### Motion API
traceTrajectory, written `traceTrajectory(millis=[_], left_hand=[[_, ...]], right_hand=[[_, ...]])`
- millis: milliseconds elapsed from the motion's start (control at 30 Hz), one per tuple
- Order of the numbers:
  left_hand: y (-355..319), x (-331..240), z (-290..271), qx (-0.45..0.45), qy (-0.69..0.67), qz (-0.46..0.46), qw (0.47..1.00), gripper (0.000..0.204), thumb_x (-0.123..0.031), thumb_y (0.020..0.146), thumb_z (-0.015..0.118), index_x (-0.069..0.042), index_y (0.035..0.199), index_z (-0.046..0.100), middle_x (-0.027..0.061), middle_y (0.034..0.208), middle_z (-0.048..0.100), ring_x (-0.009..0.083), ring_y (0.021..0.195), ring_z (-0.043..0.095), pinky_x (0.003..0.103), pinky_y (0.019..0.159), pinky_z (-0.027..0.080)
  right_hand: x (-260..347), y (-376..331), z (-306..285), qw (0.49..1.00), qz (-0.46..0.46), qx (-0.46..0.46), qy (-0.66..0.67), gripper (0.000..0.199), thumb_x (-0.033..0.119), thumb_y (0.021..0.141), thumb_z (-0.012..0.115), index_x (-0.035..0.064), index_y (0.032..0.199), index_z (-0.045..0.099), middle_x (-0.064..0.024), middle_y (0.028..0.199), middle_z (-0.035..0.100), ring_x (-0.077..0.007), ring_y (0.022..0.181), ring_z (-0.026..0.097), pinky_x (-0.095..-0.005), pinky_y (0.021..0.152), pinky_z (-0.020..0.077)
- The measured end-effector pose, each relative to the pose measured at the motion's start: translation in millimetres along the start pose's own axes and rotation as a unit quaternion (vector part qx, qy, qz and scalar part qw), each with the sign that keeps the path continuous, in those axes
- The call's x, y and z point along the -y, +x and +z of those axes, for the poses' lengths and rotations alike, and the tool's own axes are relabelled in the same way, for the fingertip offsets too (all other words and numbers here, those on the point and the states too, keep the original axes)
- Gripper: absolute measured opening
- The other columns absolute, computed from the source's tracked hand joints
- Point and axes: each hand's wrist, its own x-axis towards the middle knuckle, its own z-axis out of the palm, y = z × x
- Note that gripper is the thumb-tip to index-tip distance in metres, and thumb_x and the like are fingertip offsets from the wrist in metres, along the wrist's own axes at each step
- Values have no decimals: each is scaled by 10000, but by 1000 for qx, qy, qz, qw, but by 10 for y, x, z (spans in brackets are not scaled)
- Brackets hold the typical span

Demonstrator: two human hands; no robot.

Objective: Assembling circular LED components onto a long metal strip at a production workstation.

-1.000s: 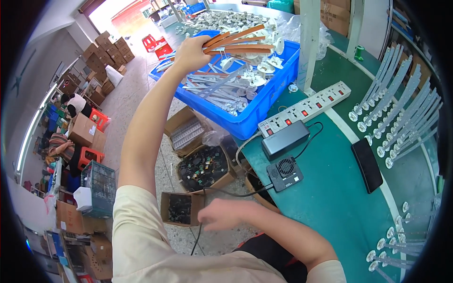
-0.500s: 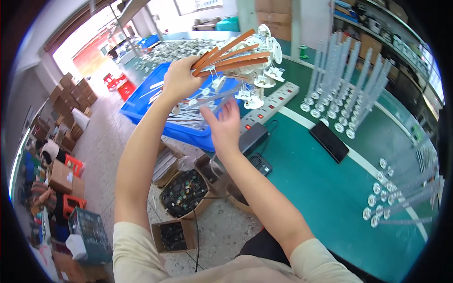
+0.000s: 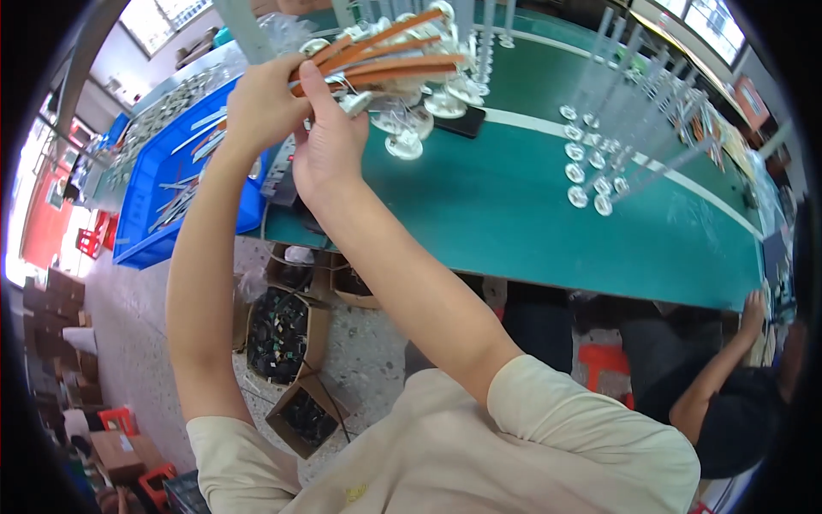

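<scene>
My left hand (image 3: 265, 103) is closed around the ends of a bundle of orange-brown strips (image 3: 402, 64), held up above the green table. White round caps (image 3: 404, 146) with thin wires hang at the strips' far ends. Close against it, my right hand (image 3: 334, 146) is closed at the underside of the bundle, its thumb up along the strips; its fingertips are partly hidden. Below and left of my hands, a blue tray (image 3: 133, 230) holds loose thin strips (image 3: 178, 201).
Clear tubes on round bases (image 3: 591, 158) stand on the green table (image 3: 514, 223); more stand behind the bundle. A black phone (image 3: 467, 122) lies beyond the caps. Cardboard boxes of dark parts (image 3: 278, 334) sit on the floor. A co-worker's hand (image 3: 753, 315) rests at the table's right end.
My view has swung to the right, so the tray now appears farther left. My right hand, open below the bundle before, has come up beside my left hand and closed at the strips.
</scene>
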Motion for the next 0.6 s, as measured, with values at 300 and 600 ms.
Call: traceTrajectory(millis=[300, 600], left_hand=[[-106, -809, 1022, 82, -47, 141, 986, 297, -268, 719, 709, -164, 997, 719, 136, 836, 717, 371, 833, 688, 486, 694, 537], [-105, -917, 1333, 189, 10, 147, 971, 346, -215, 699, 725, -118, 1031, 719, 152, 849, 710, 380, 845, 676, 501, 729, 537]], right_hand=[[788, -118, -812, 980, -104, -167, -22, 437, 85, 929, 715, 74, 1319, 519, -48, 1206, 627, -178, 1067, 640, -361, 904, 531], [887, -41, -1335, 970, 9, -234, 62, 521, 122, 910, 746, 170, 1373, 512, -12, 1272, 604, -167, 1119, 614, -363, 920, 500]])
